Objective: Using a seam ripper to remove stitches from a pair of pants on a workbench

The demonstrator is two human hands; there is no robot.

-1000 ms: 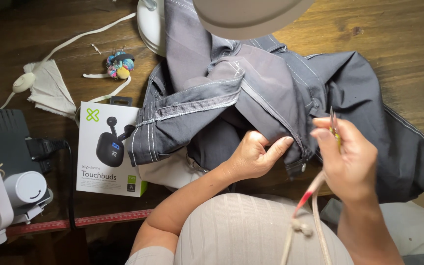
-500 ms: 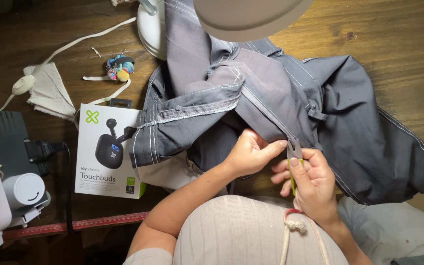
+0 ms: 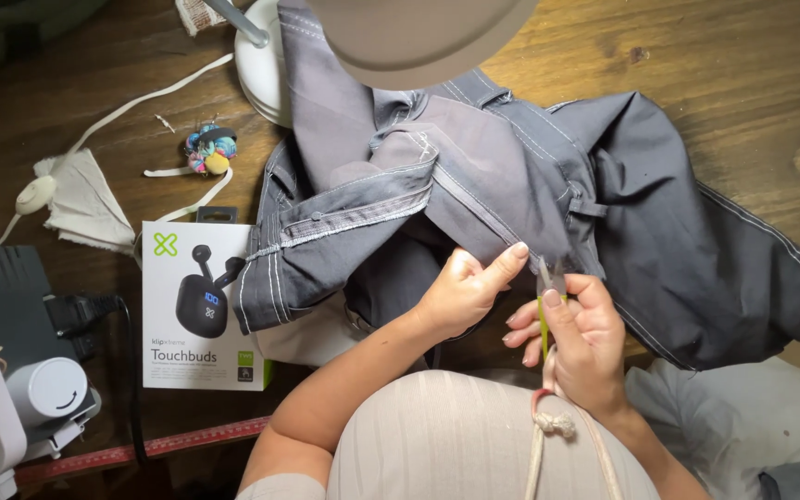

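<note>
Head view: snips [image 3: 543, 306] at garment [image 3: 511, 185] seam.

**Hands at the seam of the grey garment**

Your left hand [image 3: 463, 289] pinches a stitched fold of the crumpled dark grey cotton garment [image 3: 530, 204] spread over the brown wooden table [image 3: 733, 65]. Your right hand [image 3: 578, 338] grips small yellow-green thread snips [image 3: 543, 296], their metal tips touching the fold just beside your left fingertips. A white earbuds box [image 3: 198, 319] lies left of the garment, under its edge.
</note>
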